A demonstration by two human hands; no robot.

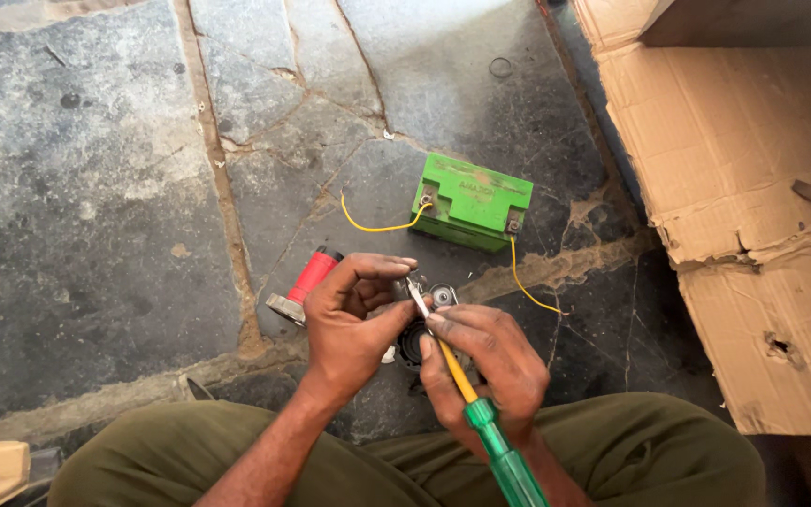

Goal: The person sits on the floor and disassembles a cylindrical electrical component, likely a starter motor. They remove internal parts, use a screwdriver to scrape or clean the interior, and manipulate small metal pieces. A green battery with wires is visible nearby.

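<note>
My left hand (pixel 354 314) grips a small round black and silver metal part (pixel 424 324), mostly hidden between both hands. My right hand (pixel 485 371) holds a screwdriver (pixel 481 413) with a green handle and yellow shaft, its metal tip resting on the part near my left fingertips. Just beyond my hands stands a small green battery (pixel 473 200) with a yellow wire (pixel 377 225) on its left terminal and another yellow wire (pixel 527 282) trailing from its right terminal.
A red-handled tool (pixel 304 284) with a metal end lies on the stone floor (pixel 96 188) left of my hands. Flattened torn cardboard (pixel 753 188) covers the right side with small metal bits on it. My olive trousers (pixel 237 460) fill the bottom.
</note>
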